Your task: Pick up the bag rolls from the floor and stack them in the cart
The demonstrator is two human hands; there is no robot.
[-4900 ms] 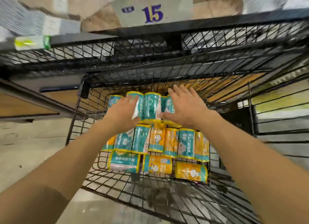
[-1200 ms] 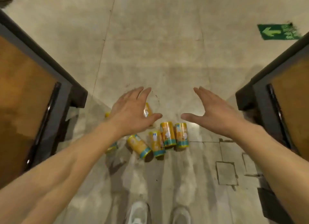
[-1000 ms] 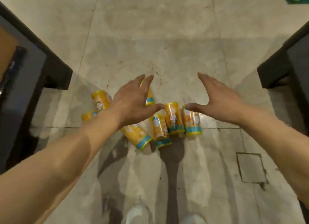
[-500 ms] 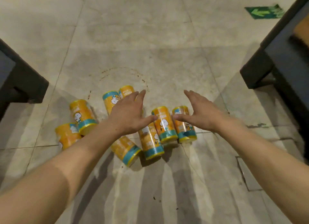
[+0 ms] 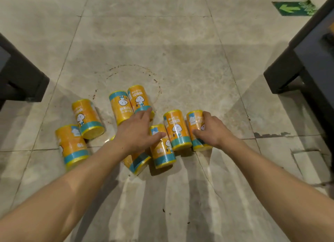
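A: How are the hands placed?
B: The left hand (image 5: 136, 131) is spread across glossy orange cylindrical bag rolls (image 5: 163, 147); the right hand (image 5: 212, 131) is curled around the rightmost roll (image 5: 196, 123).
A: And the rolls?
B: 8 are seen lying on the smooth tiled floor (image 5: 180, 43).

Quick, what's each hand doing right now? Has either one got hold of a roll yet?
Left hand: open, fingers spread over the rolls, gripping nothing.
Right hand: fingers curling round the rightmost roll, which lies on the floor.
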